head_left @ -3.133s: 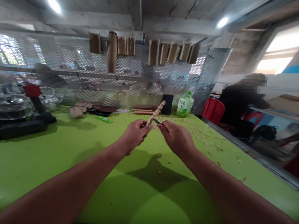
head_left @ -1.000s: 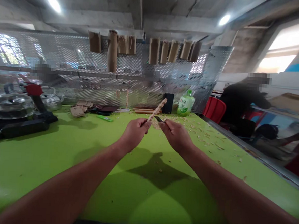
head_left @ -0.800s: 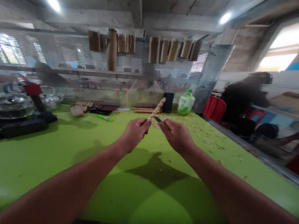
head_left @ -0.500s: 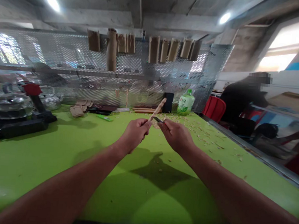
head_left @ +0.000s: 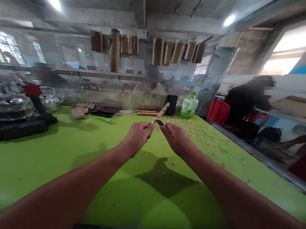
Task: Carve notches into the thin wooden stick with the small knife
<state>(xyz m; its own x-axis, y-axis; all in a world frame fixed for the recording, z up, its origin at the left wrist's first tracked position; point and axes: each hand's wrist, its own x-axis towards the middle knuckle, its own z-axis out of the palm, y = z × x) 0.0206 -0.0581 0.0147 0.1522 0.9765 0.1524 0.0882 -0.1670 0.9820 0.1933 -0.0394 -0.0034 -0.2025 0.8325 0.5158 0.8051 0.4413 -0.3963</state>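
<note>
A pale, knobbly carved wooden stick (head_left: 161, 113) tilts upward, a small dark knife blade (head_left: 160, 122) just beside its lower part

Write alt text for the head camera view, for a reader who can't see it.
Seen from the person's head, the left hand grips a thin carved wooden stick while the right hand holds a small knife against it. Wood shavings are scattered on the green workbench below. Behind stands a perforated metal panel.
</note>
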